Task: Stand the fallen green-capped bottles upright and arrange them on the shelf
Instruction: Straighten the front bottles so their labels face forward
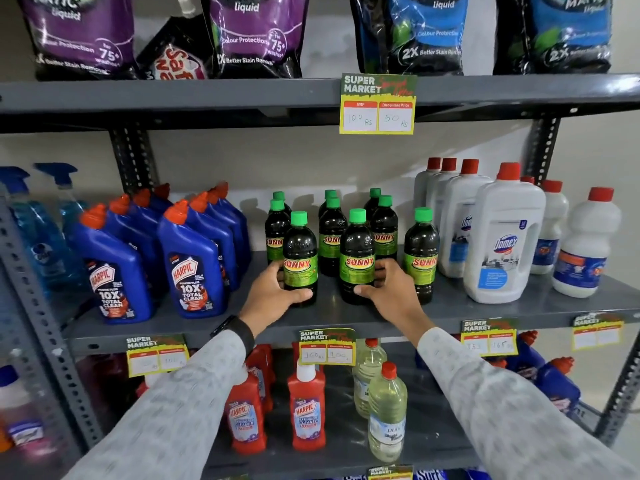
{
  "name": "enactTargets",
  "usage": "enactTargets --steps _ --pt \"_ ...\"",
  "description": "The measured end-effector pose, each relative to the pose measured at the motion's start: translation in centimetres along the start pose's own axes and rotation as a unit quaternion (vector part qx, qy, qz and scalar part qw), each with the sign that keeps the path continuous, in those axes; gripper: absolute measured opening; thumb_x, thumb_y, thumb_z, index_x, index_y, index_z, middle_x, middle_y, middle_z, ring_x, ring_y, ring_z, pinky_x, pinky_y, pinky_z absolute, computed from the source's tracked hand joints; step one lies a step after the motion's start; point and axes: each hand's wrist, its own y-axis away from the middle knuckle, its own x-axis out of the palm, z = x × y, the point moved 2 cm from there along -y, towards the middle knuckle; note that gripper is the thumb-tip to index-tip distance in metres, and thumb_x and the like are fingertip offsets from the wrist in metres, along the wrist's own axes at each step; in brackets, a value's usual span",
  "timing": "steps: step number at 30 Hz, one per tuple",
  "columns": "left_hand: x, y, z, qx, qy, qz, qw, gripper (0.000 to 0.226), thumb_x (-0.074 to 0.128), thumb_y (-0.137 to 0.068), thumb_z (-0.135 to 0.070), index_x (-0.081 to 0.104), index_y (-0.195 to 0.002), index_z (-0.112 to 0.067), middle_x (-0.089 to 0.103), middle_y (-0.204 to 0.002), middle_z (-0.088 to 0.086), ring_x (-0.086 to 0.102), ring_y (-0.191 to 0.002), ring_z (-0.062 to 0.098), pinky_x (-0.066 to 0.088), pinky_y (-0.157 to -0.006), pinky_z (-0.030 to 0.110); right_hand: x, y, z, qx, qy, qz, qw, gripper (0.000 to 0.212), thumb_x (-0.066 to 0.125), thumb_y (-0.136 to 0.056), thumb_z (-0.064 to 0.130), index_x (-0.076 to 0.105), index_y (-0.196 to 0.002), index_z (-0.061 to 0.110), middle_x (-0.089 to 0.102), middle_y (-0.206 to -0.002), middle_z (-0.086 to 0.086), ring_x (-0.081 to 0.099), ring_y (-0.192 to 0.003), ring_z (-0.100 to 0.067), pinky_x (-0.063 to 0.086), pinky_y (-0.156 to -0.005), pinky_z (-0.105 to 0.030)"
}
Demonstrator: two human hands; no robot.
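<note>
Several dark green-capped bottles with green "Sunny" labels stand upright in rows on the middle grey shelf (450, 306). My left hand (273, 292) is wrapped around the base of the front-left bottle (300, 251). My right hand (388, 289) grips the lower part of the front-middle bottle (357, 254). One more green-capped bottle (421, 254) stands alone to the right of it, apart from my hand. Behind these, further green-capped bottles (330, 233) stand in pairs. None lies on its side.
Blue Harpic bottles (194, 265) crowd the shelf to the left. White red-capped Domex bottles (502, 237) stand at the right. Price tags (327, 346) hang on the shelf edge. Red bottles (306, 407) and clear bottles sit on the shelf below; detergent pouches above.
</note>
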Motion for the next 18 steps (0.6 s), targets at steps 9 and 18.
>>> enactTargets --steps 9,18 --pt "-3.7 0.9 2.2 0.007 0.015 -0.023 1.000 0.076 0.094 -0.065 -0.023 0.056 -0.131 -0.030 0.070 -0.122 -0.008 0.065 -0.114 0.008 0.048 -0.107 0.040 1.4 0.5 0.9 -0.027 -0.009 0.052 0.998 0.058 0.088 -0.081 0.014 0.059 -0.130 0.012 0.064 -0.100 0.018 0.063 -0.092 0.003 0.045 -0.069 -0.002" --pt "-3.4 1.5 2.3 0.024 0.020 -0.029 0.999 0.078 0.092 -0.069 -0.024 0.055 -0.137 -0.030 0.070 -0.124 -0.010 0.064 -0.115 0.004 0.048 -0.107 0.035 1.1 1.0 0.7 -0.039 -0.023 0.067 0.997 0.059 0.087 -0.082 0.012 0.058 -0.133 0.012 0.068 -0.106 0.012 0.065 -0.096 0.002 0.048 -0.074 -0.004"
